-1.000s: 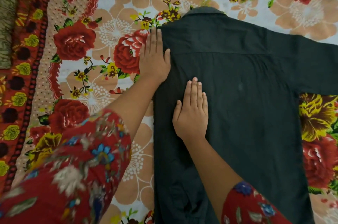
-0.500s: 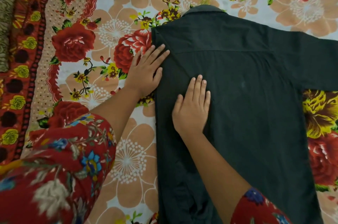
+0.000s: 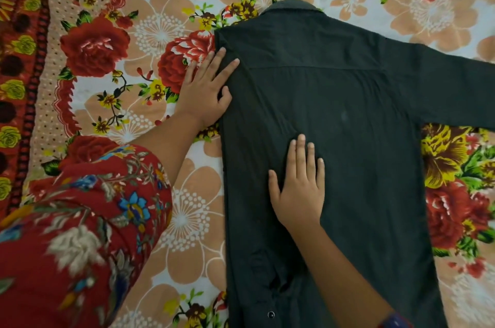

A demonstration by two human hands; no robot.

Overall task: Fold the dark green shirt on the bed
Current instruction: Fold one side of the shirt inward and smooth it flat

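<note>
The dark green shirt (image 3: 348,126) lies back-up on the bed, collar at the top, its left side folded in to a straight edge and its right sleeve stretched out to the right. My left hand (image 3: 206,91) lies flat with spread fingers across that folded left edge near the shoulder, partly on the bedsheet. My right hand (image 3: 298,185) presses flat on the shirt's back, lower and nearer the middle, fingers straight and pointing up.
A floral bedsheet (image 3: 160,32) with red roses and peach flowers covers the bed all around the shirt. Its red patterned border (image 3: 24,65) runs down the far left. My red floral sleeve (image 3: 80,233) fills the lower left.
My right hand has slid down the shirt's back toward me. My left hand shifted from the top shoulder corner down and outward along the folded edge, fingers now spread.
</note>
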